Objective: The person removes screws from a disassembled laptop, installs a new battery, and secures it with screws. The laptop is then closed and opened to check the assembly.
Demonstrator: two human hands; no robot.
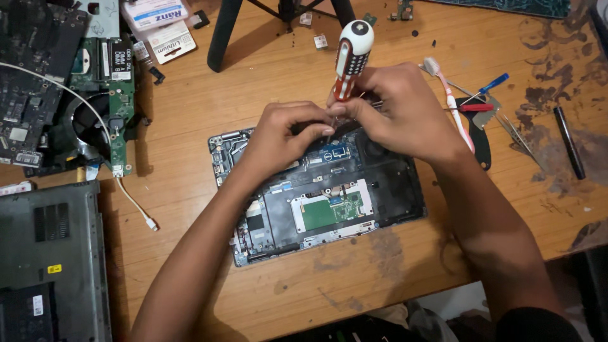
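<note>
The right hand (396,114) was closed around the shaft of a red-and-white screwdriver (350,58), which stood nearly upright with its tip hidden behind the fingers. The left hand (282,136) lay curled just beside it, fingertips pressed down on the far edge of an opened laptop base (316,196); it seemed to pinch a small part there, though the view was too crowded to tell. Both hands touched over that edge. The laptop base rested on the wooden table (443,57), near a toothbrush (453,104) and a black pen (569,140).
</note>
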